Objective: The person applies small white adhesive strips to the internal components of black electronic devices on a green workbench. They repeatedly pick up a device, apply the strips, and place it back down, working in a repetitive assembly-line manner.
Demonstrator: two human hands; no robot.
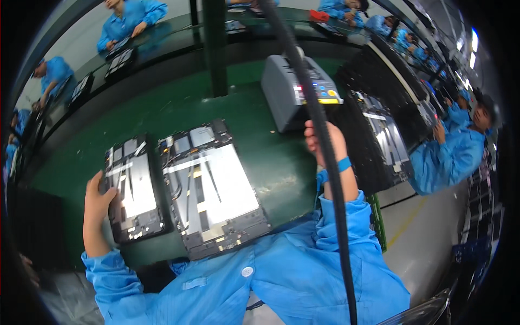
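Note:
My left hand [96,208] grips the left edge of an opened tablet [132,184], thumb over its rim. That tablet lies with its insides up, showing a silvery battery, dark flat cables and boards. Just right of it lies a second, larger-looking opened tablet [211,189], with a white strip across its battery; neither hand touches it. My right hand [331,143] is raised in front of a grey tape dispenser [292,89] with lit buttons. Its fingers are curled, and a black cable partly covers it, so what they hold is hidden. A blue strap [337,169] circles that wrist.
A thick black cable [325,124] hangs across the view. Right of the dispenser, another opened tablet [382,130] lies on a black surface beside a co-worker [452,149] in blue. A dark green post [214,49] rises at the green bench's [254,108] far side. More people work beyond.

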